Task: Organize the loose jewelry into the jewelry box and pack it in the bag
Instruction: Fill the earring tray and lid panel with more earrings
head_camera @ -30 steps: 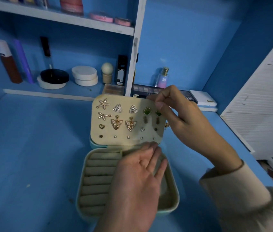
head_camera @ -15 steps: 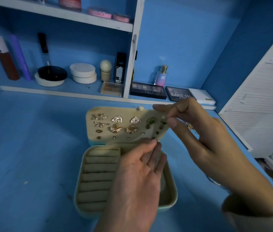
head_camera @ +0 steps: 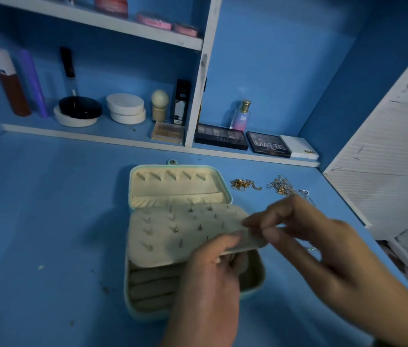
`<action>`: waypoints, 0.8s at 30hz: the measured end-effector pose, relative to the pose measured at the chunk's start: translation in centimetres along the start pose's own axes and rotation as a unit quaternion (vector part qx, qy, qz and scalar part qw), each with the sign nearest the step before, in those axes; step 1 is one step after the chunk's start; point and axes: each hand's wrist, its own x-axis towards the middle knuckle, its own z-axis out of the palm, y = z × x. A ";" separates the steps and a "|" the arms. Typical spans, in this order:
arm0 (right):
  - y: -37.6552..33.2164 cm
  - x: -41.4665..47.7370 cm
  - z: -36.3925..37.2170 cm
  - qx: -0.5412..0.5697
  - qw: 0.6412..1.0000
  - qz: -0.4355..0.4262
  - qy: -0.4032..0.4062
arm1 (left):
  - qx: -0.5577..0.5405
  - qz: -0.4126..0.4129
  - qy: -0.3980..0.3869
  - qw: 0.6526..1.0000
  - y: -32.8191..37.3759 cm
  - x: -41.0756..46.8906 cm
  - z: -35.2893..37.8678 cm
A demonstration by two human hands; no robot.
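Mint-green jewelry box [head_camera: 130,194], cream inside, on a blue table [head_camera: 47,209]; gold chain [head_camera: 244,184] and silver chain [head_camera: 281,185].

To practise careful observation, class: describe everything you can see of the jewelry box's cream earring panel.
The earring panel is a cream, velvety, round-cornered flap, lying over the box's base, back side up, with metal earring posts poking through in rows. The left hand grips its front edge; the blurred right hand pinches its right corner.

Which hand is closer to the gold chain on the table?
Right. Right hand is just short of the gold chain; left hand farther back, over the jewelry box.
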 end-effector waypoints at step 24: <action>6.8 9.2 -1.2 0.009 0.968 0.150 -0.199 | -0.016 -0.064 0.056 0.996 0.9 0.0 0.4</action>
